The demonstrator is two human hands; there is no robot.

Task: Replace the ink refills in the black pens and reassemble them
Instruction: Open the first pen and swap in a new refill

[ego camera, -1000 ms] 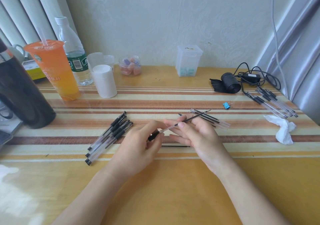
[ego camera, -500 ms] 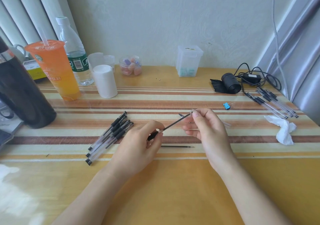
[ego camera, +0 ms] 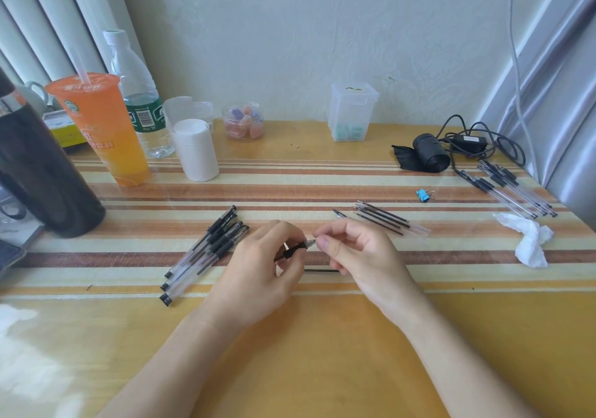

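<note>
The left hand (ego camera: 258,272) grips the pen (ego camera: 295,250); the right hand (ego camera: 354,253) pinches what looks like its tip (ego camera: 310,243). Angled twisting could cross-thread it, or drop it onto the desk (ego camera: 322,353).

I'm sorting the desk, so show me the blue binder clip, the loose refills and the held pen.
blue binder clip (ego camera: 422,194), head view, on its blue body.
loose refills (ego camera: 383,216), head view, on a black stem mid-bundle.
held pen (ego camera: 295,250), head view, on its black grip.
</note>
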